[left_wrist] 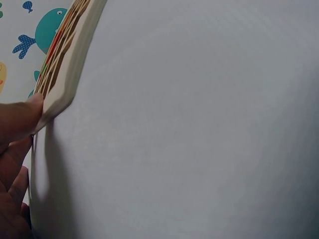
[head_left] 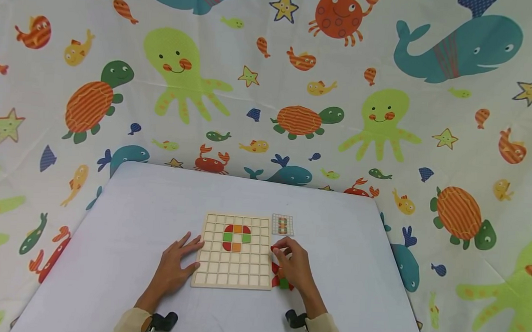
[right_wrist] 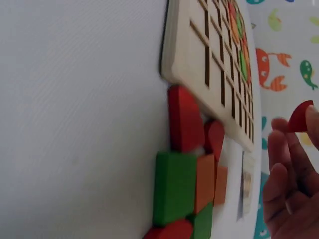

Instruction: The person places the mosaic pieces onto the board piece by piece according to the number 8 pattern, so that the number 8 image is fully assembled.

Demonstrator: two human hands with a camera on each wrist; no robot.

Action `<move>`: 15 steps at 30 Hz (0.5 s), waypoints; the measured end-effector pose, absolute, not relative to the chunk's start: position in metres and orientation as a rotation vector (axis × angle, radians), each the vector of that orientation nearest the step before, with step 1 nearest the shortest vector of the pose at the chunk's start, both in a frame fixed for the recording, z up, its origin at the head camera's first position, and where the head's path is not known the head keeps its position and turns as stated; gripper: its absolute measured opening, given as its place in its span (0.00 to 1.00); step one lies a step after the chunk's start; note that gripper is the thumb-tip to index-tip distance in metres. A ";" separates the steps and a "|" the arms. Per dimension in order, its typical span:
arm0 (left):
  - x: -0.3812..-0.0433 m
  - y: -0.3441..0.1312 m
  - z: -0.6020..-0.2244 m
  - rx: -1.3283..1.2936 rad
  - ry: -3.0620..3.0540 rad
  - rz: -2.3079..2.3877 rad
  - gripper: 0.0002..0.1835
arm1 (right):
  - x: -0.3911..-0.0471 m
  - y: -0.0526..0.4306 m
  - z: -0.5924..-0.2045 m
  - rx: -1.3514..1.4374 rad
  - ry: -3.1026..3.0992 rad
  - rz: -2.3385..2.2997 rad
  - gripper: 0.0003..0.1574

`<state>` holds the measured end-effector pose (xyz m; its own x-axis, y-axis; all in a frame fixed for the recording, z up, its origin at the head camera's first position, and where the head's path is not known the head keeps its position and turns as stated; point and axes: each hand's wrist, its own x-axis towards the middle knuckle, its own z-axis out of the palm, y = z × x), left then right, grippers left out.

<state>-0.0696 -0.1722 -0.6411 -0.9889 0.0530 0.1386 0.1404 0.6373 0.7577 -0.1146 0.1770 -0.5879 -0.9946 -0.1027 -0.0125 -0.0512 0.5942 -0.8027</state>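
Observation:
A square wooden grid board (head_left: 232, 274) lies on the white table. Red, orange and green pieces fill several cells in its upper middle, forming a ring round a bare cell. My left hand (head_left: 176, 262) rests at the board's left edge, thumb and fingers touching the rim with straight fingers. Between thumb and fingertips, my right hand (head_left: 293, 263) pinches a red quarter-round piece (right_wrist: 300, 117), just off the board's right edge. Below that hand lies a heap of loose pieces: a green block (right_wrist: 174, 188), an orange block (right_wrist: 204, 181) and red rounded ones (right_wrist: 185, 119).
A small pattern card (head_left: 283, 225) with a coloured grid lies beside the board's upper right corner. Behind the table (head_left: 165, 196) hangs a cloth (head_left: 236, 44) printed with sea animals. Dark cameras are strapped to both wrists.

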 end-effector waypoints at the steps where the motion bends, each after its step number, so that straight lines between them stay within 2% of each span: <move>1: -0.069 -0.172 -0.641 -0.161 -2.751 -1.284 0.32 | -0.115 0.173 -0.587 -0.152 2.745 -1.385 0.05; 5: -0.070 -0.172 -0.640 -0.163 -2.752 -1.290 0.32 | -0.119 0.157 -0.585 -0.208 2.730 -1.376 0.05; 11: -0.069 -0.172 -0.641 -0.182 -2.722 -1.268 0.32 | -0.123 0.133 -0.588 -0.203 2.730 -1.350 0.12; 15: -0.067 -0.172 -0.642 -0.206 -2.687 -1.225 0.32 | -0.129 0.120 -0.593 -0.178 2.740 -1.356 0.11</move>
<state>-0.0671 -0.1721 -0.6416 -0.9740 0.0504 0.2209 0.1998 0.6505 0.7328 -0.1287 0.1203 -0.5933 -0.9901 -0.1388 -0.0195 -0.0687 0.6016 -0.7959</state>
